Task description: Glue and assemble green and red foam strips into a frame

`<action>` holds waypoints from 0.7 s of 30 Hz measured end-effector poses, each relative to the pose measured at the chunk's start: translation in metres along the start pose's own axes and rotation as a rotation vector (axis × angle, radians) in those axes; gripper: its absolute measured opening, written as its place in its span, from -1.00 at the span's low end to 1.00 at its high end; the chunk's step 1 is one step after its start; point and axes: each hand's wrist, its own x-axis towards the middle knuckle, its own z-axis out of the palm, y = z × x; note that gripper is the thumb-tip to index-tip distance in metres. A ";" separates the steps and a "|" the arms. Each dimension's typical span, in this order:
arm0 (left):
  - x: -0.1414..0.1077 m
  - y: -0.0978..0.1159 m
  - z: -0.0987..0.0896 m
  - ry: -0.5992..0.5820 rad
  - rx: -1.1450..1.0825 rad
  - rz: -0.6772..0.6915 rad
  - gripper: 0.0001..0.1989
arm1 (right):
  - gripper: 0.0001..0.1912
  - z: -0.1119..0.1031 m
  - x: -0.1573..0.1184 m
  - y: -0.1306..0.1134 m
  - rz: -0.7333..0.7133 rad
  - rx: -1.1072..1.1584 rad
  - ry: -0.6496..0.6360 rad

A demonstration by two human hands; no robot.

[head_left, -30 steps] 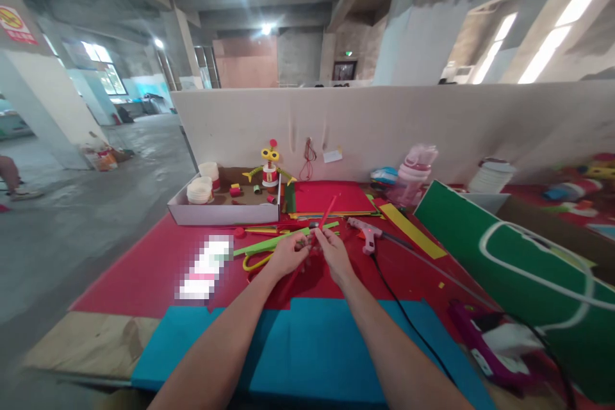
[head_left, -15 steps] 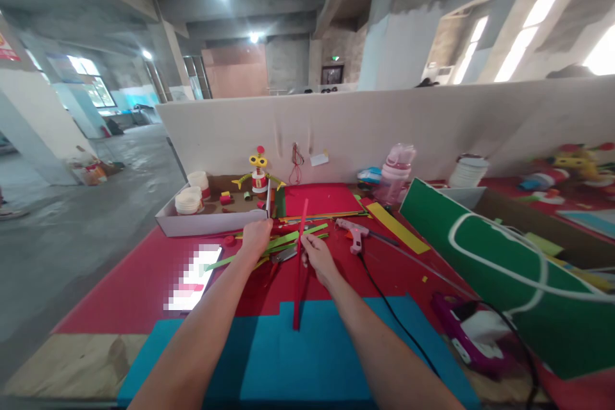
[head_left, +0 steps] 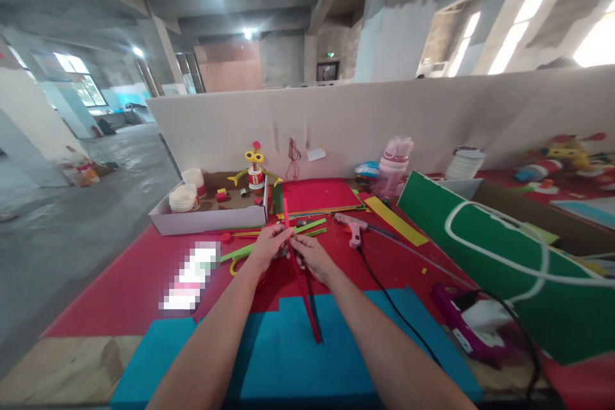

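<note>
A long, narrow red strip (head_left: 306, 300), seemingly paper, slants between my hands. Its lower end hangs over the blue sheet (head_left: 298, 371) and its upper end points toward the back of the table. My left hand (head_left: 268, 248) pinches the strip near its upper part. My right hand (head_left: 311, 252) is closed on it from the other side, with the fingertips of both hands close together. Beneath them lie several green strips (head_left: 312, 227), and a yellow handle (head_left: 235, 267) shows beside my left wrist. Tools under the hands are mostly hidden.
A pink glue gun (head_left: 354, 228) with a black cord lies right of my hands. A white-sided box (head_left: 206, 220) with paper cups and a small figure (head_left: 255, 173) stands back left. A green board (head_left: 480, 256) and a purple power strip (head_left: 473, 327) are at right.
My left hand has come from the box's front corner back to the red strip, beside my right hand. The strip's lower end has swung to the right.
</note>
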 end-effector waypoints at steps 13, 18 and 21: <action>0.008 -0.012 -0.006 0.256 0.102 0.050 -0.73 | -0.79 -0.004 0.009 0.011 -0.155 -0.228 0.017; 0.005 -0.008 -0.008 0.181 -0.103 0.073 -0.57 | -0.72 -0.003 0.006 0.006 -0.081 -0.232 0.003; 0.006 -0.009 -0.009 0.165 -0.146 0.092 -0.54 | -0.68 -0.001 0.004 0.003 -0.046 -0.207 -0.025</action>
